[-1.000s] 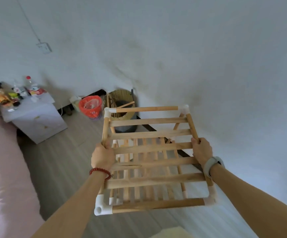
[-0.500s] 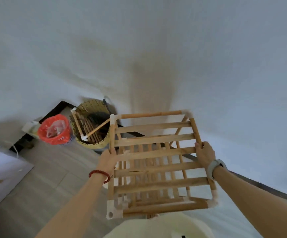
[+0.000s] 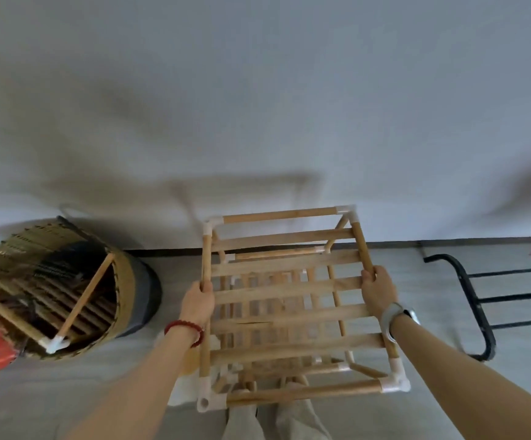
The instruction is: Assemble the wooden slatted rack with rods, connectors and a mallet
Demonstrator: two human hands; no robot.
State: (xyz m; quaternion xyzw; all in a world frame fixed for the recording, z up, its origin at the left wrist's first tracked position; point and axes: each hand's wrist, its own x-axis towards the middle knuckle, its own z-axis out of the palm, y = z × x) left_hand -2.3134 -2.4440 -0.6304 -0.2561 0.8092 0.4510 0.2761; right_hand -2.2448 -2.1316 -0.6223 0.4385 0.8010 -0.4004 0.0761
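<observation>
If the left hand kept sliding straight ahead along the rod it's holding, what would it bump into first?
Probably the white corner connector at the far end of the side rod that the left hand grips; beyond it stands the wall, though depth is unclear.

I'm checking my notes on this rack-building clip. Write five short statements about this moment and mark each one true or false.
1. Both hands hold the wooden rack by its side rods. True: left hand, right hand.
2. A mallet is in the right hand. False: it grips only the rack.
3. A woven basket with more wooden parts stands left of the rack. True.
4. The left wrist wears a watch. False: it wears a red bead bracelet.
5. The rack's corners have white connectors. True.
</observation>
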